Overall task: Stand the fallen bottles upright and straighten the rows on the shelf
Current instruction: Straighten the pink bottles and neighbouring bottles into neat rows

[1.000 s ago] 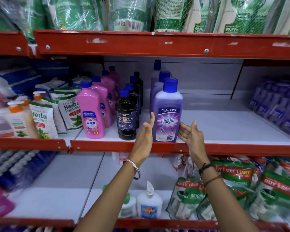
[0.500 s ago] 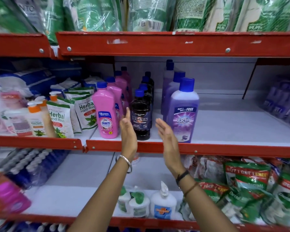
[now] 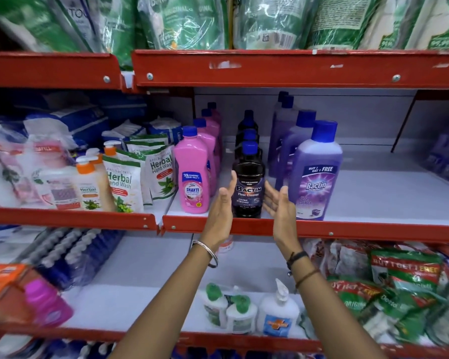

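The dark Bactin bottle (image 3: 248, 189) is found upright at the front edge of the middle shelf (image 3: 373, 230), heading its own row between the pink Shakti bottle (image 3: 194, 177) and the purple Bactin bottle (image 3: 316, 174). It is flanked by the left hand (image 3: 222, 207) and right hand (image 3: 280, 204), both flat and spread with palms turned inward, nothing being gripped; whether the palms touch the bottle cannot be told. This bracketing is judged to serve squaring the bottle in line with its row; no fallen bottle is seen on this shelf.
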### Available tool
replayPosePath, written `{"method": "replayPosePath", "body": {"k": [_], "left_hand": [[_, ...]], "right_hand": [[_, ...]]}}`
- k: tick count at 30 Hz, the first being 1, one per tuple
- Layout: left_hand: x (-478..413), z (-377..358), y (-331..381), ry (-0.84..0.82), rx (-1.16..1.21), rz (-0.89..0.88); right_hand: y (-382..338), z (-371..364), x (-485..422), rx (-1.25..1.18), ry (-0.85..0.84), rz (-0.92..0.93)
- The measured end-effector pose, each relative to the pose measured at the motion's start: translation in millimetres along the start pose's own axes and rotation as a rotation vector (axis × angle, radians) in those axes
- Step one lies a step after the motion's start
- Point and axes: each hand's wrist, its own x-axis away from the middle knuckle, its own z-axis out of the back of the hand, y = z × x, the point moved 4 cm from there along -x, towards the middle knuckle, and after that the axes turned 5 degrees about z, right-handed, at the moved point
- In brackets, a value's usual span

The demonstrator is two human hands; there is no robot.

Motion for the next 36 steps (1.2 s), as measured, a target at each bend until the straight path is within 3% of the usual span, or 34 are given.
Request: {"method": "replayPosePath", "body": {"k": [4,9,13,16,20,23,36], "left_hand": [[11,1,3,-0.01,-0.005,0.006],[18,9,5,0.042,-0.066,-0.013],[26,38,4,0.394,0.121,-0.107],[15,76,-4,0.548,0.178,-0.07],[-10,101,-12,0.358,0.195,0.0],[-9,100,-6,0.253,0.135,-0.015],[9,122,-24,0.079,0.055,0.043]], "right_hand": [[1,-3,9,-0.024,0.033,0.016],[-1,-10,18,0.12,0.108,0.02],[-16,-23,48,0.221,0.29,0.33],[-13,-56,50,0.131,0.08,0.323],[-4,-105,35,0.174,-0.197,0.033],[0,-132,23,0.276,-0.292,-0.043],[8,-119,28,0.331,-0.172,0.004]]}}
